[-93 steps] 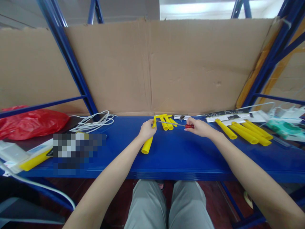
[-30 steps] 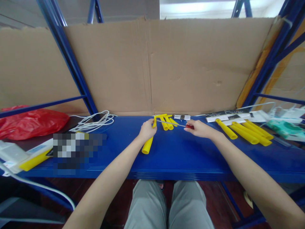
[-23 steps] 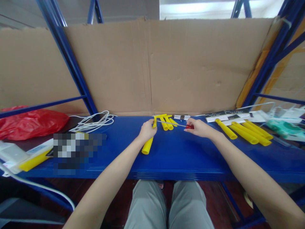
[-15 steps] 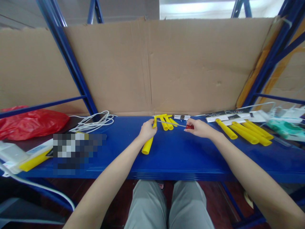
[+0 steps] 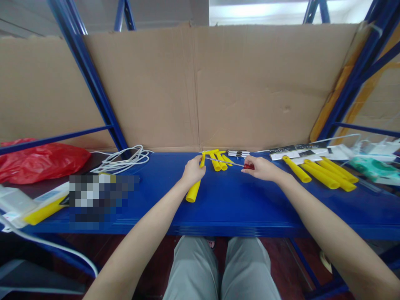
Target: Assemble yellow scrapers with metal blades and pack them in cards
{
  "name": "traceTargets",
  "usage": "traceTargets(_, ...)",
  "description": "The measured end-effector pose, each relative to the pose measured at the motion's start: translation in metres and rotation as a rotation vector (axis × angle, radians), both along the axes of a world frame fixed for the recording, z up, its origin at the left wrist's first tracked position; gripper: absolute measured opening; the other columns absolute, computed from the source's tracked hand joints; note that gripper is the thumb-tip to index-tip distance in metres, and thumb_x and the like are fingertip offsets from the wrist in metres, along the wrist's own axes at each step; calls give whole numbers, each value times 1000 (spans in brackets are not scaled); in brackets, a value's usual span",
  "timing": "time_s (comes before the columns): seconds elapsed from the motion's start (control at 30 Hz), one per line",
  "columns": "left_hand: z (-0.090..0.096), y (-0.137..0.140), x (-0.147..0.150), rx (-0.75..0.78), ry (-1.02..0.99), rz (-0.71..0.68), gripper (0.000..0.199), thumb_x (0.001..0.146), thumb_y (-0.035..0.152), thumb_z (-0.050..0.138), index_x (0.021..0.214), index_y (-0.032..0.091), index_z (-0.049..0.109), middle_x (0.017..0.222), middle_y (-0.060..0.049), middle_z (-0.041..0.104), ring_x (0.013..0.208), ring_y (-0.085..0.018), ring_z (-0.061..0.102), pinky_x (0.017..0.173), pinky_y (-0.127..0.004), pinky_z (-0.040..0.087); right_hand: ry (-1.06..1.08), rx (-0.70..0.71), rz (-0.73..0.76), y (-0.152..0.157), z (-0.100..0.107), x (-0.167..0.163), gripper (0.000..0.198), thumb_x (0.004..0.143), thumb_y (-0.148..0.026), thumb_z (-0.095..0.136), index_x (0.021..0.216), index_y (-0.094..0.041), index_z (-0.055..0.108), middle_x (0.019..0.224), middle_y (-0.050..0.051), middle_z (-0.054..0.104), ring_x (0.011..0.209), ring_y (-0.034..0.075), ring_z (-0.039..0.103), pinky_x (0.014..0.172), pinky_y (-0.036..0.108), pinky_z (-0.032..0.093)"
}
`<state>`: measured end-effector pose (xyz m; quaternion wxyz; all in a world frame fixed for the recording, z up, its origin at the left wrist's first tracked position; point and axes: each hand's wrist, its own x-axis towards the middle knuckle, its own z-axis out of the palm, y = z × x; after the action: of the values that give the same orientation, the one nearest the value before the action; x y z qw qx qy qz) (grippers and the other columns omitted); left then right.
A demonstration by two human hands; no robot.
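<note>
My left hand [image 5: 194,168] is closed around a yellow plastic tube-like handle [image 5: 193,192], its open round end pointing down toward me. My right hand [image 5: 258,166] grips a screwdriver by its red handle [image 5: 249,166]. The thin metal shaft [image 5: 226,161] runs left to the top of the yellow handle, by my left fingers; whether the tip touches or enters it is too small to tell. Just behind the shaft lie several more yellow handles [image 5: 215,164] on the blue shelf [image 5: 218,208].
To the right lie several yellow handles [image 5: 321,177] beside black-and-white packages [image 5: 284,152]. A small white bundle [image 5: 238,153] is at the back, against cardboard [image 5: 250,91]. On the left are a coiled white cable [image 5: 137,160], a red plastic bag [image 5: 46,160] and another yellow handle [image 5: 46,211].
</note>
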<state>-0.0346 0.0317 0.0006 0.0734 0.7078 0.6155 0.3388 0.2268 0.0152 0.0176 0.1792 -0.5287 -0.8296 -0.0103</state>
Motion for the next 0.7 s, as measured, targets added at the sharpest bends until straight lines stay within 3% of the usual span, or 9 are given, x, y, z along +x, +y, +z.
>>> traceTargets(0.37,3,-3,-2,6,71,18,47,76,14,60,123,18,57,125,-6,61,115,-21,57,100,-28,42,-15,-12,-1,1,0,1,13,80,-33,56,80,-20,54,76,6,67,67,18,60,60,26,39)
traceTargets(0.7,-8,5,-6,-59,206,61,41,76,17,60,117,18,61,117,-10,61,105,-23,61,91,-29,47,-44,-37,41,3,-3,4,12,79,-32,57,74,-21,56,71,5,66,65,18,59,59,27,39)
